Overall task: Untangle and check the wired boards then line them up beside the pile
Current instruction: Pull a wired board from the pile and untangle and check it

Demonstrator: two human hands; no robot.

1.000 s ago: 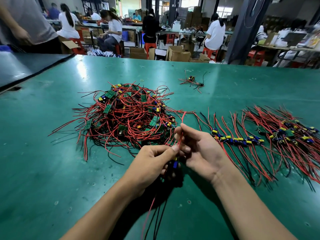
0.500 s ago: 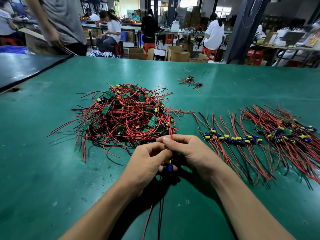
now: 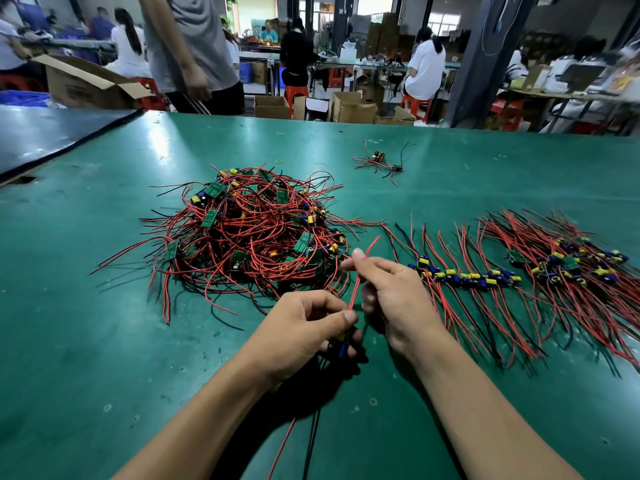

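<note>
Left hand [image 3: 304, 327] was curled tight round a small wired board [image 3: 341, 344], right hand [image 3: 394, 299] just above it pinched its red lead [image 3: 354, 293] upright, probably to straighten and inspect it; tangled pile [image 3: 249, 230] just beyond the left hand, sorted row [image 3: 467, 277] right of the right hand.

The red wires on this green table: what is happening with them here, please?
A person is sorting wired circuit boards by hand. The left hand holds one small wired board with yellow and blue parts, and the right hand pinches its thin red wire higher up. On the green table, the tangled pile of red-wired green boards lies to the left; a row of boards lined up side by side lies to the right. The held board is not yet in that row.
</note>
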